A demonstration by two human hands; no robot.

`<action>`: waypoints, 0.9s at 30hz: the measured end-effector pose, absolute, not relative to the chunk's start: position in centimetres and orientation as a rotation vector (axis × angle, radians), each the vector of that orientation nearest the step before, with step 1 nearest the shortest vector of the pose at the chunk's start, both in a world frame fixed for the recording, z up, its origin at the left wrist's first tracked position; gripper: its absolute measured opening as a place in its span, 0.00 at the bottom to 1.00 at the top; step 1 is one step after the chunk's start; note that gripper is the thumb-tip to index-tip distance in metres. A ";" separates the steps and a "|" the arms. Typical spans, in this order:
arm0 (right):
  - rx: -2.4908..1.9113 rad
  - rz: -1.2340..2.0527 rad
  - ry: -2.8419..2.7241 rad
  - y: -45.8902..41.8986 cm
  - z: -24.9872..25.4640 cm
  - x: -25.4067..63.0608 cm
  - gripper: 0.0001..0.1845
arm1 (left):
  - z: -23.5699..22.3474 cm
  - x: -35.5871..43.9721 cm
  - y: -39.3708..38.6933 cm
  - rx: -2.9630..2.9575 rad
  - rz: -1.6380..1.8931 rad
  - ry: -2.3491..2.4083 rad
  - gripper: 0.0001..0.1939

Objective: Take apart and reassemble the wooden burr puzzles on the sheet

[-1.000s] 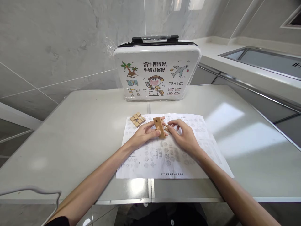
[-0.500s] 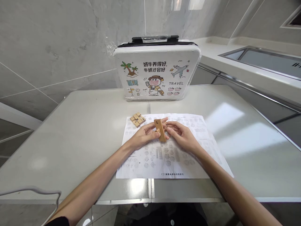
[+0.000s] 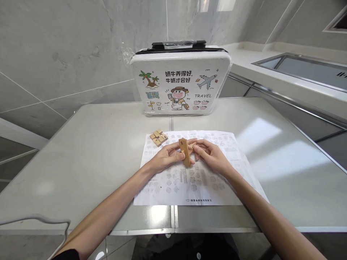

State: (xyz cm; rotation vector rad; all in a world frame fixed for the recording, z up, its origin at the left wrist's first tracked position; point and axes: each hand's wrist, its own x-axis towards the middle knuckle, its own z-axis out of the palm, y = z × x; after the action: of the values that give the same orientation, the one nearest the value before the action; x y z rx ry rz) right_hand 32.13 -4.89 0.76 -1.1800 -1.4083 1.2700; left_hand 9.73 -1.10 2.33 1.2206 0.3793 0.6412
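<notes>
My left hand (image 3: 166,157) is closed on a wooden puzzle block (image 3: 185,152) marked "2", held upright above the printed sheet. Its thumb presses the near side while other fingers reach behind it. My right hand (image 3: 210,154) pinches a small wooden puzzle piece (image 3: 192,145) at the right side of that block; the fingers partly hide where the two meet. Left of the block, a flat cluster of interlocked wooden pieces (image 3: 158,138) lies at the top-left corner of the printed sheet (image 3: 206,193).
A white plastic-wrapped suitcase (image 3: 177,83) with cartoon prints stands at the back of the light table (image 3: 89,151). A grey tiled wall (image 3: 81,47) rises behind it. To the right runs a counter (image 3: 287,57). A seam crosses the table's middle.
The block marked "2" has turned and shifted slightly down and to the right in my left hand. My right hand has stayed close beside it. The cluster has not moved.
</notes>
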 end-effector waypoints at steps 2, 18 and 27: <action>-1.187 1.265 -1.408 -4.9 0.8 32.2 0.17 | 2.3 9.7 -1.1 1.216 0.635 0.368 0.20; -1.180 1.323 -1.331 -4.9 1.2 32.3 0.19 | 2.1 9.8 -1.1 1.195 0.644 0.329 0.15; -1.185 1.310 -1.341 -4.6 0.6 32.4 0.20 | 2.0 9.8 -1.2 1.202 0.685 0.386 0.13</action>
State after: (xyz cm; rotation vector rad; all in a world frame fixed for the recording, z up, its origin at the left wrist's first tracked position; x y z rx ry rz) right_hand 32.39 -4.64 0.60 -1.1848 -1.3413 1.3103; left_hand 9.76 -1.16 1.99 1.2024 0.3860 0.6852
